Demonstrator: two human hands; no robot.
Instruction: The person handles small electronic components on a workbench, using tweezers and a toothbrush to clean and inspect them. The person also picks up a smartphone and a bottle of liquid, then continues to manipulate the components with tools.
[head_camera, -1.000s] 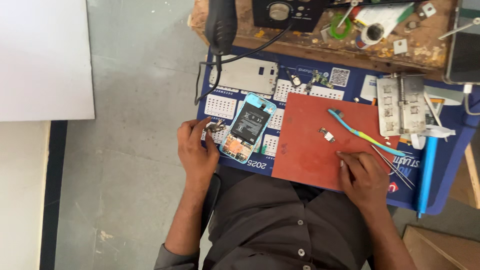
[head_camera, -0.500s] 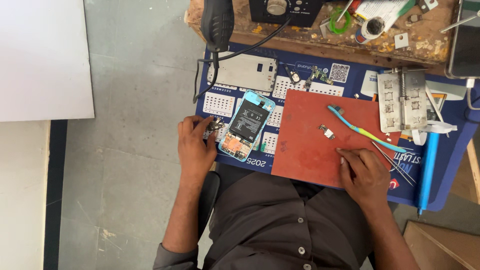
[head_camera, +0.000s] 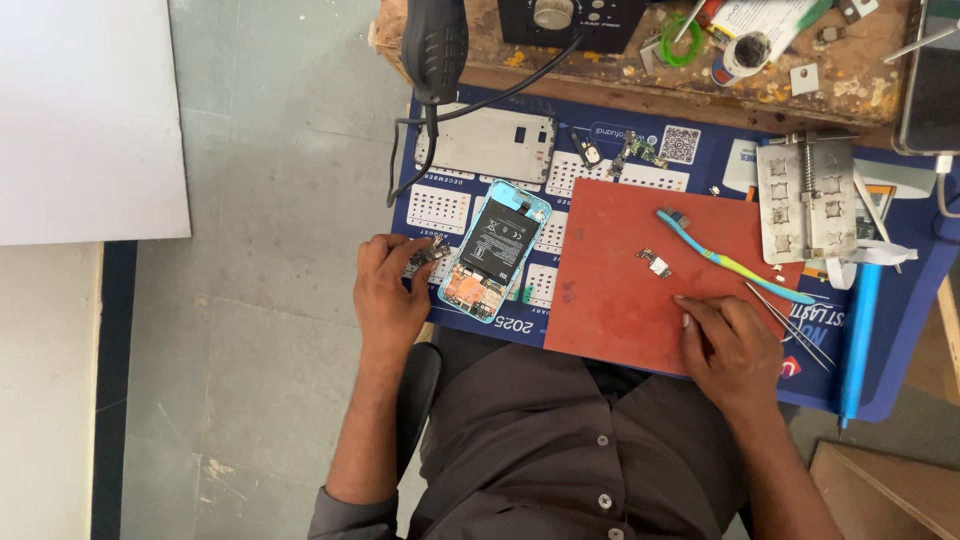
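Your left hand (head_camera: 388, 290), frame centre-left: fingers pinch small circuit part (head_camera: 428, 252). Opened phone (head_camera: 493, 250) just right, long axis near-vertical. Your right hand (head_camera: 730, 345): curled loosely on red mat (head_camera: 620, 290), grip unclear.

A phone-repair workshop: an opened phone (head_camera: 492, 251), a hot-air station (head_camera: 567, 17) and tweezers (head_camera: 790, 325) crowd the worn bench (head_camera: 640, 80).

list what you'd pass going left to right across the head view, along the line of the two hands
left hand on a small dark part → opened light-blue phone → red mat → small loose component → right hand → thin metal tweezers → blue pen-like tool
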